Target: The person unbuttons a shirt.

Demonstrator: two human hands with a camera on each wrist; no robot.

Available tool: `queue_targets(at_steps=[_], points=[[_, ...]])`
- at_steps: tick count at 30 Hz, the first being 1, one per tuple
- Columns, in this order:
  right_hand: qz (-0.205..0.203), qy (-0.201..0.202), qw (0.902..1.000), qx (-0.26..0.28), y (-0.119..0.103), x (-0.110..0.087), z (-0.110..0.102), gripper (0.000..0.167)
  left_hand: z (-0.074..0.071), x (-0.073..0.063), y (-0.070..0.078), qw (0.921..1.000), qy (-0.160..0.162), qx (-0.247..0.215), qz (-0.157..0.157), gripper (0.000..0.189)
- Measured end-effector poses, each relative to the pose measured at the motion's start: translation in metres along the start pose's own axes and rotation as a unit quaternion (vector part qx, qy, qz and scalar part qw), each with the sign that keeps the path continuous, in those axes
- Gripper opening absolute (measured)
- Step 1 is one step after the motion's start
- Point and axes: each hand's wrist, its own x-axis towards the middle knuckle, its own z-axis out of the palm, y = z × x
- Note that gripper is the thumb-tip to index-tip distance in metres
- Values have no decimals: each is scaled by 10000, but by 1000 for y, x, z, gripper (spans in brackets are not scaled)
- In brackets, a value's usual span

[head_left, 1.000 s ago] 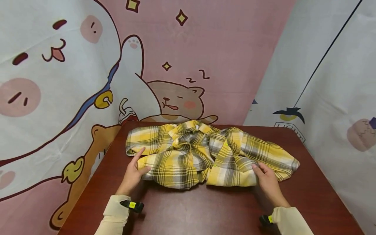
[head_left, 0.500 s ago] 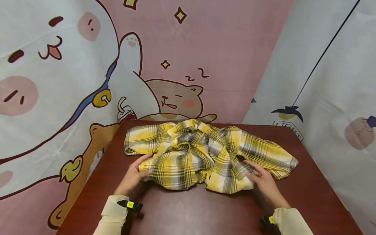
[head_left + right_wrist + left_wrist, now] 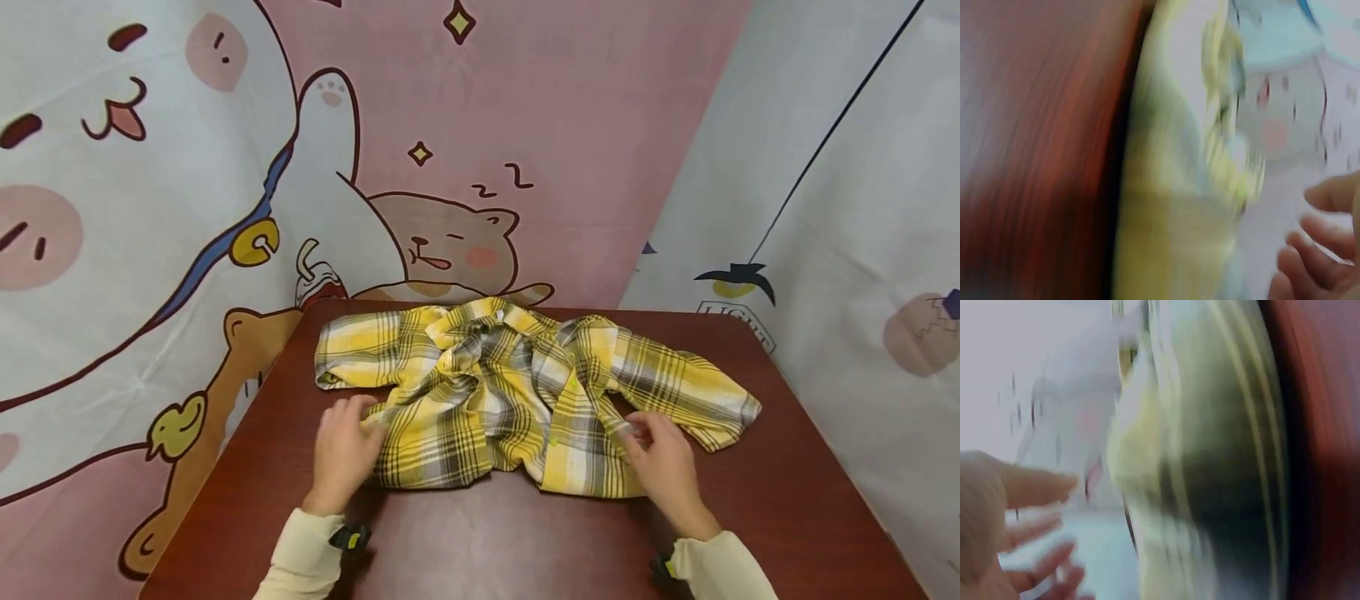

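Note:
A yellow, grey and white plaid shirt (image 3: pixel 442 442) lies front up on the table, collar at the far side and sleeves spread out. Its front hangs apart at the hem, with folds bunched near the collar. My left hand (image 3: pixel 347 450) is at the shirt's left side edge; in the left wrist view its fingers (image 3: pixel 1041 490) are loosely extended, with a gap to the blurred cloth. At the right side edge, below the sleeve, is my right hand (image 3: pixel 663 462). The right wrist view shows its fingers (image 3: pixel 1316 259) relaxed and holding nothing.
The dark red-brown table (image 3: pixel 480 550) reaches back to a wall cloth (image 3: pixel 585 150) printed with cartoon animals. A pale curtain-like sheet (image 3: pixel 847 208) hangs along the right side. Both wrists wear dark bands.
Both hands have let go of the shirt's side edges. The lower front panels have shifted inward and lie flatter. My left hand has turned and lifted slightly.

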Motion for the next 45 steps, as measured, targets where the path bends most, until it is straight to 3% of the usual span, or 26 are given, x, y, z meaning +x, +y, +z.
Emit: queue_targets(at_steps=[2,4,6,9,14,17,19,23,27,31,35,39,41,43,45], points=[[-344,-437,9984,-51,-21,2,13,12,18,0,28,9954,-57,14,961,32],[-393,-1192,9918,-246,-38,3,27,17,41,-4,56,9816,-514,160,1833,26],[-214,-1788,9821,-550,-50,4,41,28,64,-9,79,9636,-945,518,2445,26],[89,-2168,9703,-1072,-58,6,57,43,92,-15,101,9435,-1041,1200,2907,32],[113,-2448,9586,-1452,-58,12,69,39,115,-14,112,9341,-605,1636,3116,16],[227,-2580,9576,-1263,-55,14,68,37,117,-10,112,9258,-728,1594,3349,5],[324,-2500,9609,-1145,-53,15,68,41,115,-8,112,9185,-1049,1467,3520,11],[235,-2193,9676,-1225,-51,16,69,49,106,-5,115,9002,-2042,949,3728,26],[323,-2385,9593,-1478,-48,18,73,45,100,-4,120,8819,-2970,601,3612,38],[382,-2631,9543,-1366,-43,21,72,36,98,-4,121,8707,-3558,426,3368,42],[267,-2517,9647,-724,-41,26,67,33,97,-3,118,8641,-3698,392,3392,38],[46,-2311,9703,717,-45,32,59,30,95,-7,118,8569,-3628,404,3639,24],[-110,-2288,9578,1739,-50,32,55,28,94,-9,117,8523,-3589,448,3777,18],[-220,-2400,9370,2529,-54,32,57,25,93,-12,116,8483,-3532,537,3910,16],[-444,-2641,9273,2616,-56,30,64,25,89,-13,115,8441,-3539,575,3986,18]])
